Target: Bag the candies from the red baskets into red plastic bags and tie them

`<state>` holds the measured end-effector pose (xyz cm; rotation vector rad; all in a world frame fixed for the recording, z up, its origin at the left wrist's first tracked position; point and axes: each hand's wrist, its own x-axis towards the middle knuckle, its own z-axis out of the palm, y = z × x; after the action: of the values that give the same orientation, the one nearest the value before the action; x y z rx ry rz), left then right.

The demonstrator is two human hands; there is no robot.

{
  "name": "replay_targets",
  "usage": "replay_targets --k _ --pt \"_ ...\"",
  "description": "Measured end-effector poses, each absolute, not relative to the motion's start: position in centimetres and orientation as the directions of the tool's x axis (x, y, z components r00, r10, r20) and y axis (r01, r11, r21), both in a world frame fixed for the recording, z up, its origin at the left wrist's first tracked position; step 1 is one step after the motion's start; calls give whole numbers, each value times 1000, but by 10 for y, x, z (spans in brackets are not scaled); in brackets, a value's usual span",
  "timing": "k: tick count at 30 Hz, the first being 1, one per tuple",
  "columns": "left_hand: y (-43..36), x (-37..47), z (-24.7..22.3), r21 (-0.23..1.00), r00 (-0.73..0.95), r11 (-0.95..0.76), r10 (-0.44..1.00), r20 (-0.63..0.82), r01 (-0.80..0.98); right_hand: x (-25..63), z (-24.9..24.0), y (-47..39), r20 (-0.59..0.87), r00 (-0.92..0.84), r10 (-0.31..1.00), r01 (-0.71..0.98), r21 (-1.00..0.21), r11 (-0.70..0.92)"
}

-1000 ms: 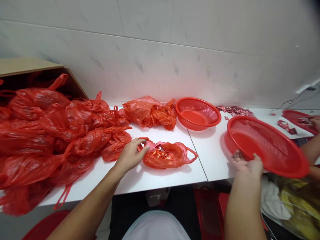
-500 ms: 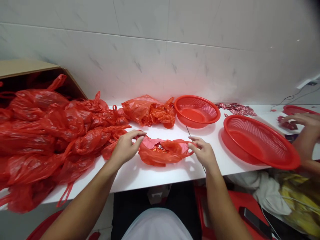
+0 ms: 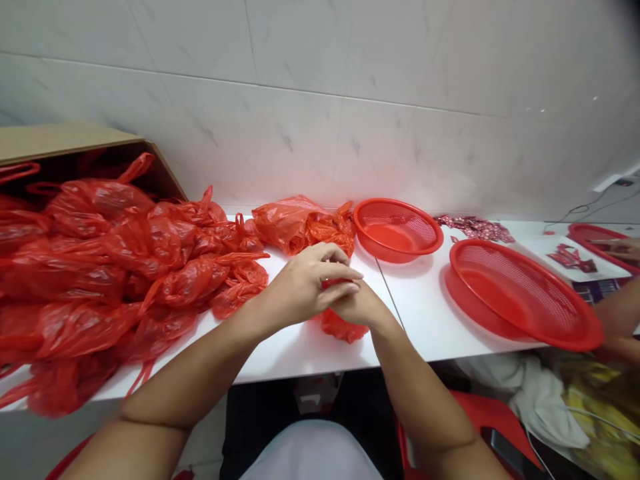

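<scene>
Both hands meet over a red plastic bag near the front of the white table. My left hand crosses above, its fingers bent around the gathered top of the bag. Beneath it, my right hand is closed on the same bag, its fingers largely hidden by the left. The bag hangs bunched below the hands, and its contents are out of sight. To the left lies a big heap of knotted red plastic bags.
A cardboard box stands behind the heap. More red bags lie by the wall. Two red baskets stand to the right, with small red packets behind. Another person's arm shows at the right edge.
The bag's mouth was spread between my hands, with wrapped pieces visible inside. My hands have come together and gathered its top. The other person's hand has moved from the packets toward the far basket.
</scene>
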<state>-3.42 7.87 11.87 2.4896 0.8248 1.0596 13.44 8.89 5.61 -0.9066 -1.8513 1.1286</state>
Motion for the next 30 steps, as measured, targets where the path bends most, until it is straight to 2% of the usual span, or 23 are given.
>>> replay_targets --k 4,7,11,14,17,19,22,25,27,30 --pt "86 -45 98 567 530 -690 717 453 450 142 45 90 131 -448 884 55 -983 173" --pt "89 -56 70 617 474 -605 790 389 503 151 35 87 26 -484 875 44 -998 54" --pt "76 -59 46 613 334 -590 805 489 525 154 27 86 -62 -464 883 -18 -997 -80" --pt "67 -55 40 701 321 -596 803 503 392 159 28 89 -59 -414 908 -87 -991 -104" --pt "69 -47 32 843 412 -500 823 391 198 169 34 90 44 -563 825 -90 -996 -8" --pt "74 -43 26 904 485 -403 824 291 143 175 38 88 115 -636 763 -46 -993 110" --pt "81 -42 22 945 502 -294 844 187 142 180 38 85 276 -533 800 143 -903 406" --pt "85 -42 22 989 528 -124 847 63 80 176 27 83 512 -388 766 355 -684 637" --pt "87 -41 20 1000 554 -2 833 -5 11 169 16 81 620 -352 701 389 -584 712" --pt "89 -38 16 999 565 30 825 -9 -28 159 4 80 686 -350 638 322 -552 769"
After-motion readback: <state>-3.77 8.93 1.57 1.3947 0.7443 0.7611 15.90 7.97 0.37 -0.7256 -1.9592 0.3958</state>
